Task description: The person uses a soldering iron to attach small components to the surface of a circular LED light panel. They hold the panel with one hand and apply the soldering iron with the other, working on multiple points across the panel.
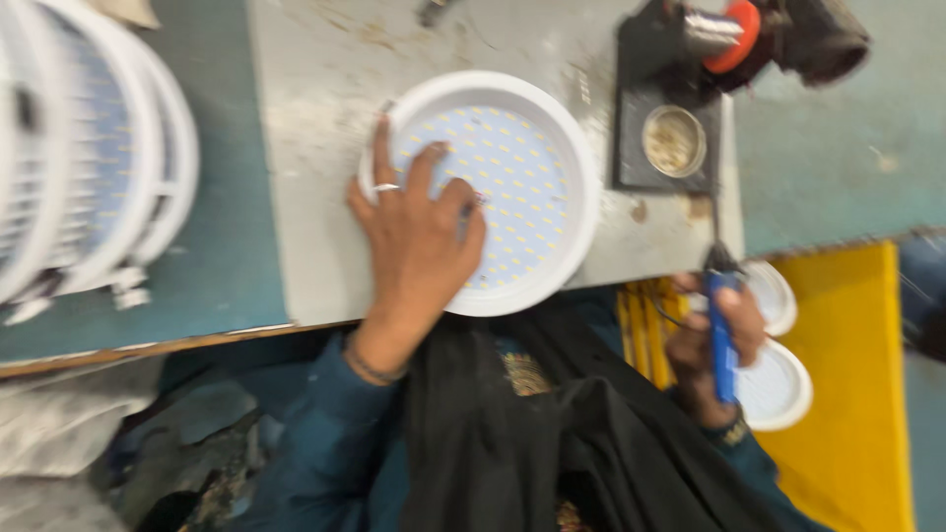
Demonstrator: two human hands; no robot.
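— What do we have under our left hand (419,232)?
— A round white lamp panel (493,192), smooth plastic rim, its flat face dotted with small yellow chips. Our fingers lie spread and flat on it, pressing, not clasping.
— And our right hand (711,345)?
— Fist closed around a blue-handled soldering iron (721,335), tip up, held below the scuffed grey board (315,128), right of the panel, white discs (777,389) just beside.
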